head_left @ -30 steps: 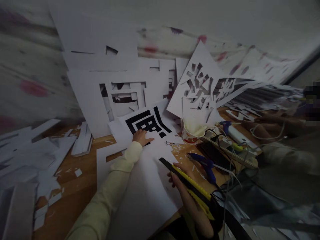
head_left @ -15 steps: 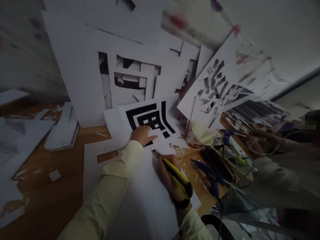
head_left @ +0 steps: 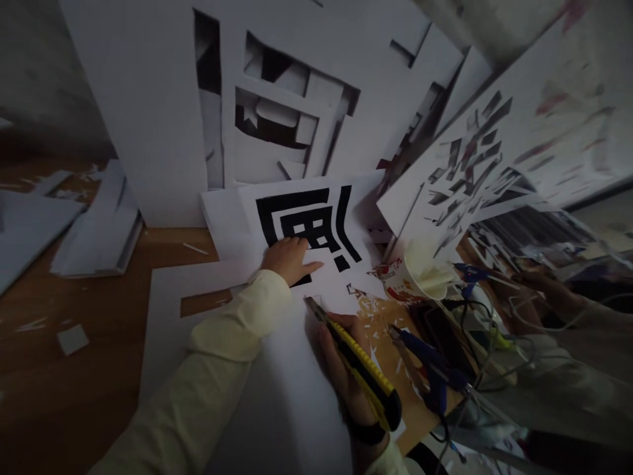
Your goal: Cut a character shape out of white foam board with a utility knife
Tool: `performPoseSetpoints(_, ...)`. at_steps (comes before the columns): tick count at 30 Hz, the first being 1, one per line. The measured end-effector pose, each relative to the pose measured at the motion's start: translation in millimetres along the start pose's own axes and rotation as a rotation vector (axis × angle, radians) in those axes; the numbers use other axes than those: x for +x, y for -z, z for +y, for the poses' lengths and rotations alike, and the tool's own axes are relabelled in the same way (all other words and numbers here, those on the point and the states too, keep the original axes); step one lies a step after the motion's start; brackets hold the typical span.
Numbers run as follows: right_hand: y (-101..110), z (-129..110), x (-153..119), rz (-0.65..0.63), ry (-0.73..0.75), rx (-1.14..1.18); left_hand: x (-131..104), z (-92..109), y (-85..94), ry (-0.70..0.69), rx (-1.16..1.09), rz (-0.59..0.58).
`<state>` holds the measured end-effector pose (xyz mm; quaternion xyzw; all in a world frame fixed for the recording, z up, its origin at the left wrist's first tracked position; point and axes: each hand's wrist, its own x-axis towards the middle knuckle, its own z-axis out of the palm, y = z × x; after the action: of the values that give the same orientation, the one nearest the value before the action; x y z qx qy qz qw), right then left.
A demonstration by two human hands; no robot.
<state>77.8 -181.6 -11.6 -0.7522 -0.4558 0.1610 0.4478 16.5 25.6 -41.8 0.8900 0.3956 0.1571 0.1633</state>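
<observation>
My left hand lies flat on a white sheet printed with a bold black character, its thumb stretched out to the right. In my right hand is a yellow and black utility knife, its blade end pointing up and left, close below my left thumb. Whether the blade touches the white board under my hands cannot be made out. That board has a rectangular cutout at its upper left.
Behind stand large white boards with cut-out shapes. To the right are a paper cup, a blue glue gun, cables and white scraps. Stacked white strips lie left. Another person's hand is at the far right.
The view has shifted closer and tilted, so the boards appear larger. My left hand stays on the printed sheet and the knife remains in my right hand.
</observation>
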Motion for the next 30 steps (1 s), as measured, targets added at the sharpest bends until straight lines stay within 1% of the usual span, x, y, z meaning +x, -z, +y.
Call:
performPoseSetpoints(2,-1,-1,0,-0.011,-0.021,-0.003,0,0,0.1,0.001,0.005,0.001)
performPoseSetpoints(6,3,-12,-1,-0.064,-0.051,0.011,0,0,0.0,0.025,0.001,0.002)
performPoseSetpoints(10,4,-18,0,-0.091,-0.054,0.011,0,0,-0.6,0.027,-0.013,0.007)
performPoseSetpoints(15,1,-14,2,-0.064,0.049,-0.014,0,0,-0.3,0.024,0.001,0.001)
performPoseSetpoints(22,0,-8,4,-0.069,0.185,-0.106,0,-1,-0.6,0.010,-0.001,0.007)
performPoseSetpoints(25,1,-9,2,-0.047,0.205,-0.107,0,-1,0.3,0.009,-0.004,-0.006)
performPoseSetpoints(30,4,-11,1,-0.079,0.184,-0.077,-1,-1,0.7,0.018,-0.020,-0.008)
